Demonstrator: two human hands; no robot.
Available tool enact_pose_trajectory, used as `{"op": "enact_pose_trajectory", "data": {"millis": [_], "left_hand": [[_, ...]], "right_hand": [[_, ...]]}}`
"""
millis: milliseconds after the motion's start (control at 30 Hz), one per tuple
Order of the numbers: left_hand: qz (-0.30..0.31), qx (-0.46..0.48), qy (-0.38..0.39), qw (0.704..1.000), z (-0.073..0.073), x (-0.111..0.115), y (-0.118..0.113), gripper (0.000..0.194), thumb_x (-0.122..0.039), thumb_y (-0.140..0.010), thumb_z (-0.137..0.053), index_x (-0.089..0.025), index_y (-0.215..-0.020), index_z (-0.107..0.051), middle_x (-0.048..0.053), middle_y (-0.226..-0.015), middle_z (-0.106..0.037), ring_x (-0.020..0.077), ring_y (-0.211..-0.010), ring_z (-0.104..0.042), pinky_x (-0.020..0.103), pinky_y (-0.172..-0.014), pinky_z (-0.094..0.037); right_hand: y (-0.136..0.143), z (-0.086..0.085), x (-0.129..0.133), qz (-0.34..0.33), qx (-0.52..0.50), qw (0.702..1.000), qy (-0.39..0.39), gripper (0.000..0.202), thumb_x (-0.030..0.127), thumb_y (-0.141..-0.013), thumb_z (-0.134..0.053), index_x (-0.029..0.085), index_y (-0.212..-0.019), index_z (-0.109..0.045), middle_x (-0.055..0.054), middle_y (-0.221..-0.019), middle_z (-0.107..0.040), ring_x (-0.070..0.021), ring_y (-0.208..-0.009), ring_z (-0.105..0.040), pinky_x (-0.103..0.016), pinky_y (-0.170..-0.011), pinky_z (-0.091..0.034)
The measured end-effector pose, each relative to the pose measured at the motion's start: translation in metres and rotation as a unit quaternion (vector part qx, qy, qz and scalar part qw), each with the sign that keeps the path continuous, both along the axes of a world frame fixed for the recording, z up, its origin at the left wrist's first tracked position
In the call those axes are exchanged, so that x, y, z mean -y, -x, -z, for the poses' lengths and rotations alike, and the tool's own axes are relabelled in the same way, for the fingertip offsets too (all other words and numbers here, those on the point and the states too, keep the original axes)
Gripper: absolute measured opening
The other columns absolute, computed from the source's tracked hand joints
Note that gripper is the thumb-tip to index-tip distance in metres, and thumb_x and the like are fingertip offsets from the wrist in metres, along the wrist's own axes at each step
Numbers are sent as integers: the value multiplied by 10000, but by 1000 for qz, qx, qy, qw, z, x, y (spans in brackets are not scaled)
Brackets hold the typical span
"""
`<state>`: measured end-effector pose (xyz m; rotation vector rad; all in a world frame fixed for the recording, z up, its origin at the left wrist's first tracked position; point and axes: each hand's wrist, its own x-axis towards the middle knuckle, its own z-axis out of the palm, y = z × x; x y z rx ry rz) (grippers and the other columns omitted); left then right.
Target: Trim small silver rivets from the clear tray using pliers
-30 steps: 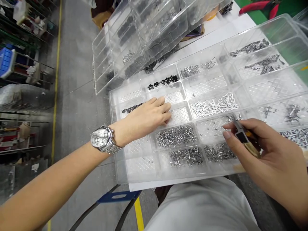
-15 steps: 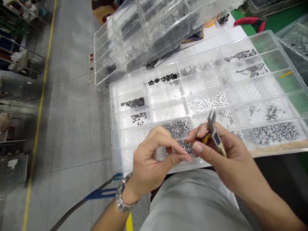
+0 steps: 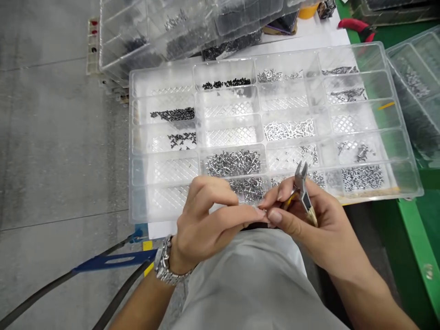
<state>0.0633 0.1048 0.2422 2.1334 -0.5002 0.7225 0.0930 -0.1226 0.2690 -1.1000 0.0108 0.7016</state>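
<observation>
My right hand (image 3: 309,220) is closed round a pair of side cutters (image 3: 304,190), their jaws pointing up and slightly apart. Its thumb and forefinger also come together at the fingertips of my left hand (image 3: 213,220). The left thumb and forefinger are pinched there; whatever lies between them is too small or hidden to make out. Both hands are over the near edge of a clear compartment box (image 3: 137,167). Silver screws (image 3: 235,162) fill the compartments just beyond my left hand. Black screws (image 3: 175,114) and white small parts (image 3: 289,130) lie in other compartments.
A second clear divided box (image 3: 117,59) stands tilted at the back left. Red-handled pliers (image 3: 355,28) lie on the green surface at the back right, near another clear box (image 3: 417,87). A blue metal bar (image 3: 115,260) is low on the left.
The view has swung, so the box now sits squarer and further left. My left fingertips have come in to meet the right ones. The side cutters remain in my right hand.
</observation>
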Motion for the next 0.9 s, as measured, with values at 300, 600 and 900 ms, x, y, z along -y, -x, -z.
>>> {"op": "enact_pose_trajectory", "data": {"millis": [300,600,900], "left_hand": [[-33,-53,92,994,5,20,4,295,-189,-858,-994,-238,-1088,-815,4,-895,-767,179,-825,-687,378,-749,-599],[-28,-230,235,944,6,38,20,278,-68,-965,-852,-277,-1148,-875,27,-1009,-820,187,-946,-719,365,-833,-594],[-17,-189,234,953,14,35,22,254,-58,-947,-840,-251,-1110,-860,51,-992,-801,208,-929,-713,380,-828,-581]], "right_hand": [[4,4,-1,56,27,996,70,185,207,-1017,-873,317,-1103,-752,21,-1062,-798,-113,-880,-736,-212,-803,-633],[3,8,-4,95,172,963,187,174,268,-1005,-884,292,-1102,-742,-5,-1044,-822,-163,-887,-754,-282,-790,-632],[7,-1,-6,71,207,946,240,125,297,-1038,-840,287,-1089,-727,-21,-1083,-807,-209,-967,-746,-366,-863,-590]]}}
